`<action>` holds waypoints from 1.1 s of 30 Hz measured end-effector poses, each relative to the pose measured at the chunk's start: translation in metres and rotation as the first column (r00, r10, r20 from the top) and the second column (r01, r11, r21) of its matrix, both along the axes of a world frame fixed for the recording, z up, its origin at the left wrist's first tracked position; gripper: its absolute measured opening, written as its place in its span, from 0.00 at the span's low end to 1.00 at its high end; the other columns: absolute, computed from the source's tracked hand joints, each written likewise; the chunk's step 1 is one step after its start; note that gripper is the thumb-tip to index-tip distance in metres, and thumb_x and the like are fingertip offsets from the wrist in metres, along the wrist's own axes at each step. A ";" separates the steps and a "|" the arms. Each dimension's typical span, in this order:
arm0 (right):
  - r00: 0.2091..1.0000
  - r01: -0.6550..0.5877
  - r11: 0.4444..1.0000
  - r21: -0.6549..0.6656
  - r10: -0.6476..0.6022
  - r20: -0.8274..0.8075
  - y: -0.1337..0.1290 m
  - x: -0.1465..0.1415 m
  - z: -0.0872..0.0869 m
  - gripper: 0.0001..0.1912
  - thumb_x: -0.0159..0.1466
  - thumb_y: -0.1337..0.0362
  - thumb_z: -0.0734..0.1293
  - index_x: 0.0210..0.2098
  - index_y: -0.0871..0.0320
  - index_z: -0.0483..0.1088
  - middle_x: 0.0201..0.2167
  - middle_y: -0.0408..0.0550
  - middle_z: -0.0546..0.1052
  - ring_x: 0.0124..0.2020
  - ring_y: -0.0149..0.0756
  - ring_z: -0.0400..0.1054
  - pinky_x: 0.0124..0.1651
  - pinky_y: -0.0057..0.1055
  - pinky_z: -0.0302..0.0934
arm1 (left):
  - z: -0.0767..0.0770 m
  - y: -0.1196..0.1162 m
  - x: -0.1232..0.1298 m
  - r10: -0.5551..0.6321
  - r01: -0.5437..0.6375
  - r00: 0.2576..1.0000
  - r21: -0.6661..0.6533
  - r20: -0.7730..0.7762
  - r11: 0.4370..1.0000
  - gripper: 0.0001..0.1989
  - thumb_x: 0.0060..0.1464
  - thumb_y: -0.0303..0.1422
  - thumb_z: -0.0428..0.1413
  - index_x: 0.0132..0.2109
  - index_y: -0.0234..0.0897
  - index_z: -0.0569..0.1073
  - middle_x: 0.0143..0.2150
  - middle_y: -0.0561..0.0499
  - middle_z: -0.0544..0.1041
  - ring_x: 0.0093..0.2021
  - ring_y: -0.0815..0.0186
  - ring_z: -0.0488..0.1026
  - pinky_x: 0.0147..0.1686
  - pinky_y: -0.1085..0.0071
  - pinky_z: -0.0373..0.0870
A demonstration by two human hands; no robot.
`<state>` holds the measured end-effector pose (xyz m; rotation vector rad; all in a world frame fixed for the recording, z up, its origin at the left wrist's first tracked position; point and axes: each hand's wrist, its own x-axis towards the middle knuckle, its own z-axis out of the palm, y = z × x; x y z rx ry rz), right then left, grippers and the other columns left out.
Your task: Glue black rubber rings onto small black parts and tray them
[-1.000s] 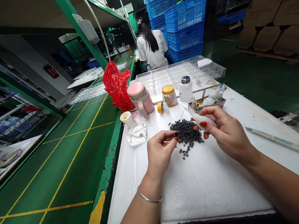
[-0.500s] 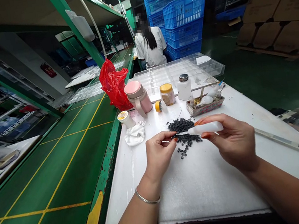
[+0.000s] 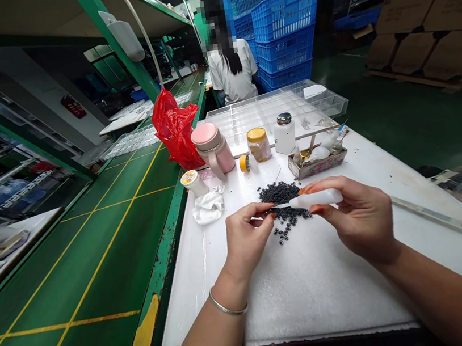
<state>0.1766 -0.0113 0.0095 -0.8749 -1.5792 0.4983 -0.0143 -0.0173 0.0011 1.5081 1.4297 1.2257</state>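
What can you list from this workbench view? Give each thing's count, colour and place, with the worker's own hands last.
small black rings: many, black, heaped on the mat
work mat: one, white, under the hands
needle-tip bottle: one, white, in right hand
insulated mug: one, pink, beyond the rings
plastic bag: one, red, behind the mug
plastic crates: several, blue, stacked far back
left hand: one, bare, pinched over the rings
right hand: one, bare, gripping the bottle
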 end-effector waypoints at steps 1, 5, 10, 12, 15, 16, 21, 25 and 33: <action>1.000 -0.001 1.000 0.001 0.001 0.002 0.000 0.000 0.000 0.08 0.59 0.64 0.73 0.38 0.53 0.73 0.37 0.45 0.79 0.40 0.41 0.74 0.41 0.37 0.67 | 0.000 0.000 0.000 -0.002 0.002 1.000 0.003 -0.005 1.000 0.08 0.49 0.29 0.61 0.39 0.35 0.80 0.35 0.49 0.79 0.28 0.71 0.73 0.29 0.77 0.70; 1.000 0.002 1.000 0.004 -0.002 0.010 0.001 0.000 0.000 0.08 0.59 0.64 0.73 0.38 0.53 0.73 0.37 0.44 0.79 0.39 0.40 0.73 0.41 0.36 0.67 | 0.000 0.000 0.000 -0.005 0.005 1.000 0.005 -0.011 1.000 0.08 0.49 0.29 0.60 0.39 0.36 0.80 0.35 0.50 0.79 0.28 0.71 0.73 0.28 0.78 0.69; 1.000 0.011 1.000 0.016 -0.012 0.018 0.000 0.001 0.000 0.08 0.59 0.64 0.73 0.38 0.53 0.73 0.37 0.44 0.79 0.39 0.40 0.74 0.40 0.36 0.67 | -0.002 0.000 0.000 -0.009 0.009 1.000 0.015 -0.022 1.000 0.08 0.49 0.29 0.60 0.39 0.36 0.80 0.35 0.51 0.79 0.28 0.71 0.73 0.28 0.78 0.69; 0.999 0.021 1.000 0.024 -0.021 0.030 0.000 0.001 0.000 0.08 0.59 0.64 0.73 0.38 0.53 0.73 0.36 0.44 0.79 0.39 0.40 0.74 0.40 0.36 0.67 | -0.002 0.000 -0.001 -0.009 0.009 1.000 0.014 -0.026 1.000 0.08 0.50 0.29 0.60 0.39 0.36 0.80 0.35 0.50 0.79 0.28 0.71 0.73 0.28 0.78 0.69; 0.999 0.027 0.999 0.025 -0.028 0.041 0.000 0.002 0.001 0.08 0.59 0.63 0.72 0.38 0.53 0.73 0.36 0.45 0.79 0.38 0.40 0.74 0.41 0.36 0.67 | -0.002 0.000 -0.001 -0.012 0.012 1.000 0.017 -0.028 1.000 0.08 0.50 0.30 0.60 0.39 0.36 0.80 0.35 0.50 0.79 0.28 0.70 0.73 0.28 0.77 0.70; 0.999 0.026 0.999 0.027 -0.027 0.042 0.000 0.002 0.001 0.08 0.59 0.63 0.72 0.38 0.53 0.74 0.36 0.44 0.79 0.38 0.40 0.74 0.41 0.36 0.67 | -0.002 0.000 -0.001 -0.013 0.013 0.999 0.017 -0.030 1.000 0.09 0.50 0.30 0.60 0.40 0.36 0.80 0.35 0.50 0.79 0.28 0.70 0.73 0.28 0.76 0.70; 0.999 0.027 0.999 0.033 -0.029 0.046 0.000 0.002 0.000 0.08 0.59 0.64 0.72 0.39 0.52 0.74 0.36 0.43 0.79 0.37 0.39 0.74 0.39 0.35 0.67 | -0.001 0.000 -0.001 -0.007 0.007 1.000 0.009 -0.028 1.000 0.08 0.49 0.29 0.60 0.39 0.36 0.80 0.35 0.50 0.79 0.27 0.70 0.73 0.28 0.76 0.70; 0.999 0.020 0.999 0.029 -0.021 0.042 0.001 0.001 -0.002 0.09 0.59 0.63 0.72 0.39 0.51 0.73 0.36 0.43 0.79 0.37 0.39 0.74 0.38 0.34 0.67 | -0.001 0.000 -0.001 -0.008 0.008 1.000 0.016 -0.024 1.000 0.08 0.49 0.30 0.60 0.39 0.36 0.80 0.36 0.49 0.79 0.29 0.69 0.73 0.28 0.76 0.71; 0.999 -0.003 0.998 0.060 0.000 0.052 0.002 0.001 -0.001 0.08 0.60 0.64 0.72 0.40 0.52 0.73 0.37 0.42 0.79 0.37 0.34 0.74 0.39 0.29 0.66 | -0.002 0.000 -0.003 -0.008 0.008 0.999 0.021 -0.032 1.000 0.08 0.49 0.29 0.60 0.39 0.36 0.80 0.35 0.49 0.79 0.29 0.69 0.74 0.29 0.76 0.72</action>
